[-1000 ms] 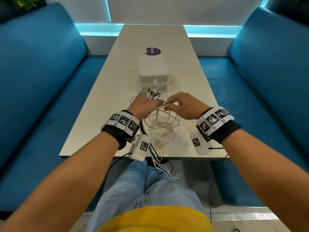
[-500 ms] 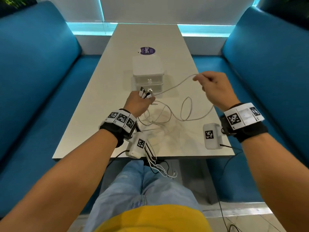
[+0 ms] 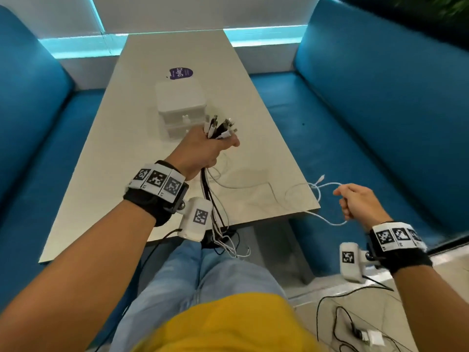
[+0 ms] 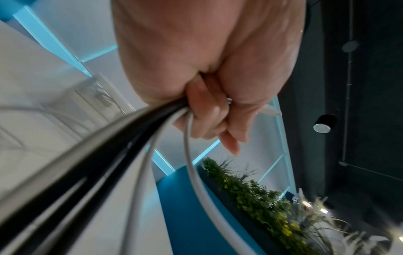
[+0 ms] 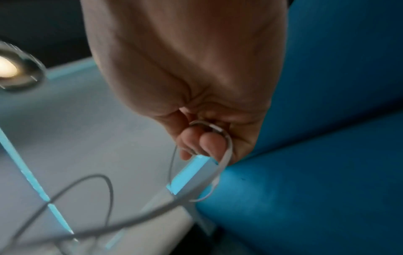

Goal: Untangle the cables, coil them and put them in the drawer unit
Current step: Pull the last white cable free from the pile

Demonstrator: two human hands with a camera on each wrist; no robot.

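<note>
Lap: the person sat in light blue jeans and a yellow top, and loose cable tails dangled off the near edge of the surface right above the knees.

Floor: a thin black wire lay looped on the floor down at the right, too blurry to say more.

Right hand: the right hand was out past the right edge of the surface, over the blue bench seat. Its fingers were curled round a thin white cable, which looped over them in the wrist view.

White cable: from that hand it ran back across the near right corner of the surface toward the other hand, with its small plug end sticking up just off the edge.

Left hand: the left hand was held above the middle of the surface, fingers clamped tight on a bundle of black and white cables. The plug ends fanned out of the top of the fist.

Surface: long pale rectangular table, with some slack white cable lying on it.

Drawer unit: small white plastic drawer unit stood just beyond the left hand, both drawers looked closed.

Far end: a purple round sticker sat behind the unit.
</note>
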